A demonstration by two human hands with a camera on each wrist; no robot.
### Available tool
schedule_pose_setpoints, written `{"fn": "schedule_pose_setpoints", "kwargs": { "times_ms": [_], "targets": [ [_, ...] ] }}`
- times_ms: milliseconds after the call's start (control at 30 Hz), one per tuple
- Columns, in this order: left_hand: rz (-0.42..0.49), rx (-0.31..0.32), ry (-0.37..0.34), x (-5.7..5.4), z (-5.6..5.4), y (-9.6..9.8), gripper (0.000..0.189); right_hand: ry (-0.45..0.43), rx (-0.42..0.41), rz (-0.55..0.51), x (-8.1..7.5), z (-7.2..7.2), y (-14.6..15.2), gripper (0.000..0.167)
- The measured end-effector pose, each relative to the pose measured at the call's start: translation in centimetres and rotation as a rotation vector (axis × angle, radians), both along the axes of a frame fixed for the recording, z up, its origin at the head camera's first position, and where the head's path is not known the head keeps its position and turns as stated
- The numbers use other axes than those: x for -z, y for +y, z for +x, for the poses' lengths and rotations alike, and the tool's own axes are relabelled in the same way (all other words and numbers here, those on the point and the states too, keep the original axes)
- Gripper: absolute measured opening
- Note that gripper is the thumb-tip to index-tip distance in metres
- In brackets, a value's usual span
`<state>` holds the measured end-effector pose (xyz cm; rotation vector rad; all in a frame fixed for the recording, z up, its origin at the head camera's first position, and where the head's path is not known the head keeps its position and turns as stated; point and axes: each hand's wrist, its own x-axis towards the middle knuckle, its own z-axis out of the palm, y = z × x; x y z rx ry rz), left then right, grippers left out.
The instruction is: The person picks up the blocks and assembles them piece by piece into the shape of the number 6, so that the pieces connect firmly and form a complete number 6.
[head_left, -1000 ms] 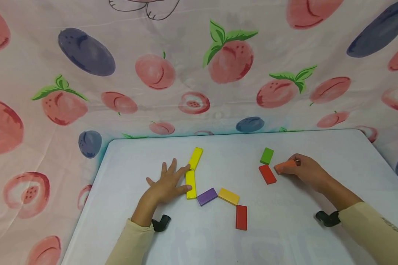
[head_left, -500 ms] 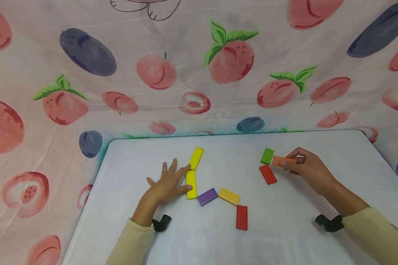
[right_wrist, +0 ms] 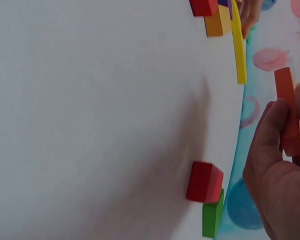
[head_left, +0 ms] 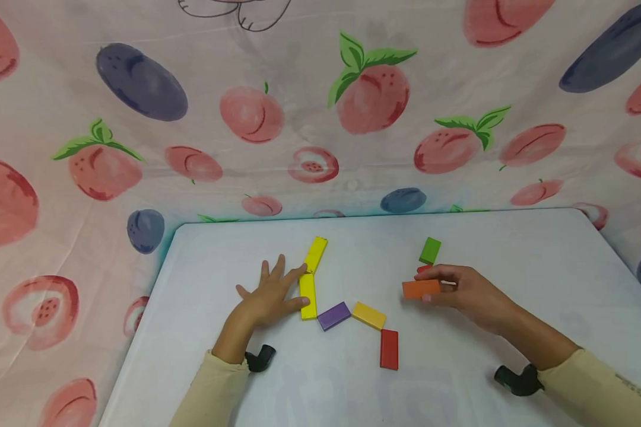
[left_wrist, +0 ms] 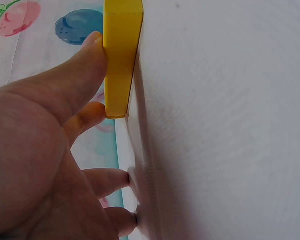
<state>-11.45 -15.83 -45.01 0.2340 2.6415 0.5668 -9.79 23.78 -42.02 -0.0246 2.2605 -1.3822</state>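
Note:
My right hand (head_left: 472, 296) pinches an orange rectangular block (head_left: 418, 289) between thumb and fingers. In the right wrist view, this orange block (right_wrist: 288, 115) is raised off the table. Beneath the hand, a red block (head_left: 423, 269) is mostly hidden, its corner meeting a green block (head_left: 430, 251). My left hand (head_left: 267, 303) lies with fingers spread, thumb and index fingertip touching two yellow blocks (head_left: 308, 287) that join end to end. From their near end run a purple block (head_left: 333, 316), an amber block (head_left: 369, 315) and another red block (head_left: 389, 350), corner to corner.
The blocks lie on a white table (head_left: 320, 385) with rounded far corners. Behind it hangs a fruit-print cloth (head_left: 299, 107), which also runs down the left side. A black wrist device (head_left: 518, 379) sticks out near the right sleeve, another at the left.
My right hand carries the orange block from right of the red and green blocks to the left and nearer, now passing over the red one. My left hand stays put.

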Motion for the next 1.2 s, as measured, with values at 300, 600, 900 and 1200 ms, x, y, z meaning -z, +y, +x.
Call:
{"fn": "schedule_pose_setpoints", "kwargs": {
  "times_ms": [300,600,900,1200],
  "targets": [
    [0.008,-0.002,-0.006,0.0,0.0,0.0,0.073,0.018,-0.078,0.092,0.1,1.2,-2.5,0.046],
    [0.005,0.004,-0.007,-0.1,0.0,-0.1,0.074,0.168,-0.257,0.183,0.1,2.6,-4.7,0.036],
    [0.006,0.0,-0.008,-0.1,-0.1,0.0,0.074,0.26,-0.355,0.167,0.1,4.0,-6.2,0.037],
    [0.005,-0.005,-0.015,0.0,-0.1,0.0,0.074,0.237,-0.404,0.146,0.6,4.6,-7.2,0.036]
  ]
}}
